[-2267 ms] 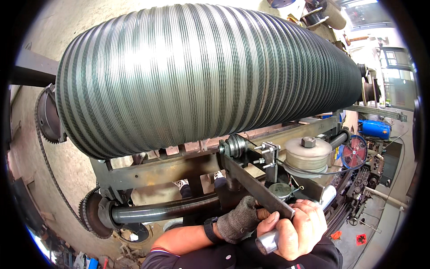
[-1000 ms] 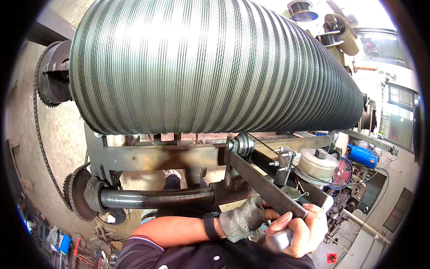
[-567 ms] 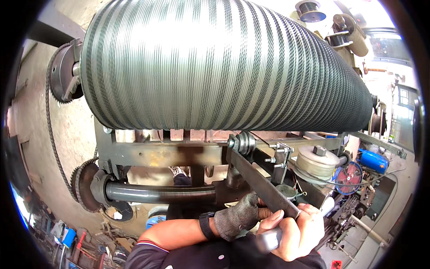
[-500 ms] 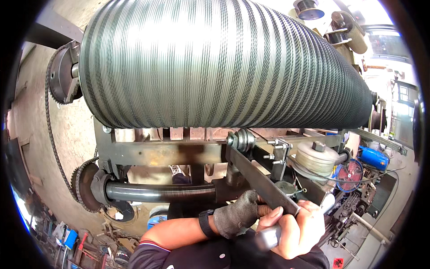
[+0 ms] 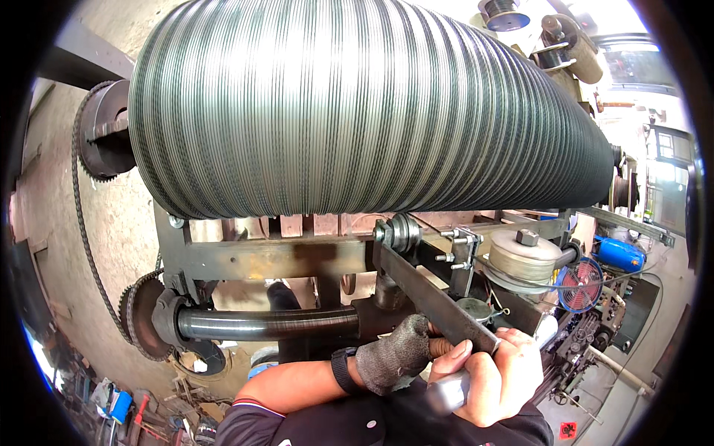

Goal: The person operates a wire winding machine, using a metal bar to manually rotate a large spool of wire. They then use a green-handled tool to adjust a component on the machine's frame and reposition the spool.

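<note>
My left hand [image 5: 394, 354], in a grey knitted glove with a bare finger showing, is closed at the lower edge of a flat metal bar [image 5: 439, 297]; some fingers are hidden behind it. My bare right hand [image 5: 497, 377] wraps round a smooth metal handle [image 5: 451, 392] lying across the bar's near end, thumb and fingers touching the bar. At the bar's far end sits a small grooved guide roller [image 5: 402, 233], just below a large drum wound with dark strands [image 5: 320, 111]. Beside it, bolts clamp a small bracket [image 5: 464, 260].
A spool of pale line [image 5: 525, 260] stands right of the bar. A steel shaft [image 5: 268, 324] runs below the frame rail [image 5: 282, 258]. At left, a chain [image 5: 88, 238] joins two sprockets. Farther right are a red fan [image 5: 579, 285] and a blue tank [image 5: 620, 254].
The drum has turned, with its strand pattern shifted and its left sprocket at a different angle. Both hands keep their grip in nearly the same place.
</note>
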